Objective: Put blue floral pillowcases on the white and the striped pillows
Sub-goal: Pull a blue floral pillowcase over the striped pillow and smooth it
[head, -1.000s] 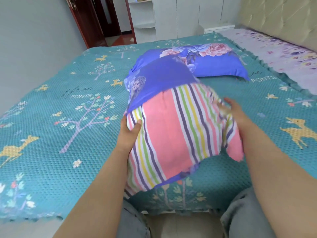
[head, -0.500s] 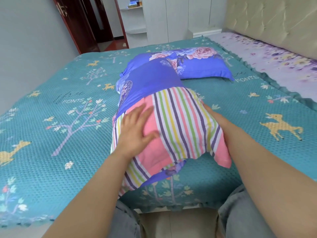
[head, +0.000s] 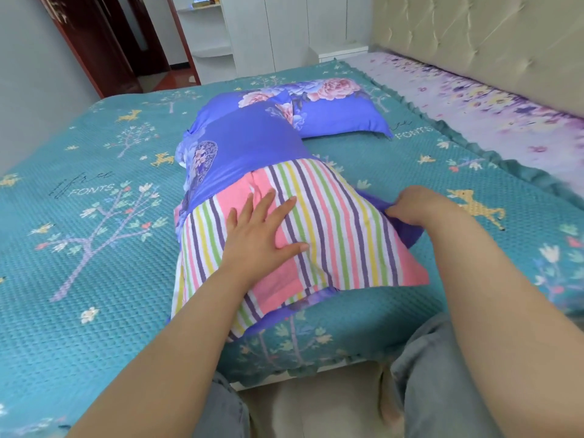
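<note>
The striped pillow (head: 341, 235) lies on the teal bedspread near the bed's front edge, its far half inside a blue floral pillowcase (head: 246, 153). My left hand (head: 262, 232) presses flat on the striped part, fingers spread. At the pillow's right side, my right hand (head: 417, 205) pinches the blue edge of the pillowcase. A second pillow (head: 325, 112), fully inside a blue floral case, lies behind it.
The teal bedspread (head: 94, 248) with trees and deer covers the bed. A purple floral sheet (head: 505, 109) and a padded headboard (head: 474, 36) lie at the right. White cabinets (head: 278, 30) and a dark red door (head: 94, 42) stand beyond the bed. My knees touch the bed's front edge.
The pillow was lowered flat onto the bed. My left hand went from its left side to pressing on top. My right hand moved to the right edge and took hold of the blue case.
</note>
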The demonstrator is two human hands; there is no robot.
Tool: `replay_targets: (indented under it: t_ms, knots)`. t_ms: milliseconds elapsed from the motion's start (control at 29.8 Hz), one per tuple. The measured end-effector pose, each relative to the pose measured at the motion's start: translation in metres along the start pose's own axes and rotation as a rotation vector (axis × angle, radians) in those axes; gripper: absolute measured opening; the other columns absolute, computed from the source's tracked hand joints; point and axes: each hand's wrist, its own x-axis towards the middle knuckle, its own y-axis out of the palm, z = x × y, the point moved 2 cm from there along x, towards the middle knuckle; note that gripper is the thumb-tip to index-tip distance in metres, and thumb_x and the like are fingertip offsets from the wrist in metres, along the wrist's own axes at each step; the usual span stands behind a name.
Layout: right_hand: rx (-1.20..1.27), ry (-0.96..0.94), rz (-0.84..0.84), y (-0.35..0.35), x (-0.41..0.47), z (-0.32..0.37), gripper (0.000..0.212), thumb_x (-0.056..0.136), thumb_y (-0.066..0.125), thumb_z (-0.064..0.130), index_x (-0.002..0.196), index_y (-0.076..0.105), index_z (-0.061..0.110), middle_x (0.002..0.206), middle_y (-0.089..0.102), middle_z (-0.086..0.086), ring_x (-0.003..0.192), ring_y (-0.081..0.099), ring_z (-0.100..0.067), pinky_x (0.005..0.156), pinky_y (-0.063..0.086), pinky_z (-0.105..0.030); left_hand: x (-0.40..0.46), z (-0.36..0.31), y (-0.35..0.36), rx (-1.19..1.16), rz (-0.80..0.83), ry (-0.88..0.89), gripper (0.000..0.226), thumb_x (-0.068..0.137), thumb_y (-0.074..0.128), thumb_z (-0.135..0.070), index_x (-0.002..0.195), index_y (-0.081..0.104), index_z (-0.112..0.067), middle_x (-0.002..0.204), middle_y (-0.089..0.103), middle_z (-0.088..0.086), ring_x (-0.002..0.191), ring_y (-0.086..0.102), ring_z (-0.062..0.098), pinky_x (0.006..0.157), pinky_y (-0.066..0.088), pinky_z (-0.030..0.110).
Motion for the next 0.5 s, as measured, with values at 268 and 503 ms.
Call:
replay_targets:
  t_ms: [268, 503]
  knots:
    - [0.486, -0.908, -0.197, 0.053, -0.076, 0.120, 0.040, 0.094, 0.049, 0.023, 0.134, 0.048, 0.023, 0.131, 0.056, 0.004, 0.119, 0.051, -0.010, 0.103, 0.038, -0.030, -0.020, 0.025, -0.017, -0.545, -0.263, -0.092, 0.039, 0.092, 0.048, -0.034, 0.128, 0.050, -0.021, 0.139, 0.049, -0.008, 0.124, 0.049, 0.013, 0.104, 0.037, 0.030]
    - [-0.213, -0.830, -0.108, 0.093, -0.074, 0.148, 0.067, 0.089, 0.028, 0.068, 0.148, 0.008, 0.042, 0.143, 0.029, -0.009, 0.130, 0.033, -0.028, 0.109, 0.028, -0.046, -0.079, 0.111, -0.017, -0.310, 0.195, -0.763, 0.068, 0.087, 0.035, -0.068, 0.128, 0.043, -0.014, 0.126, 0.053, 0.012, 0.110, 0.055, 0.032, 0.092, 0.044, 0.041]
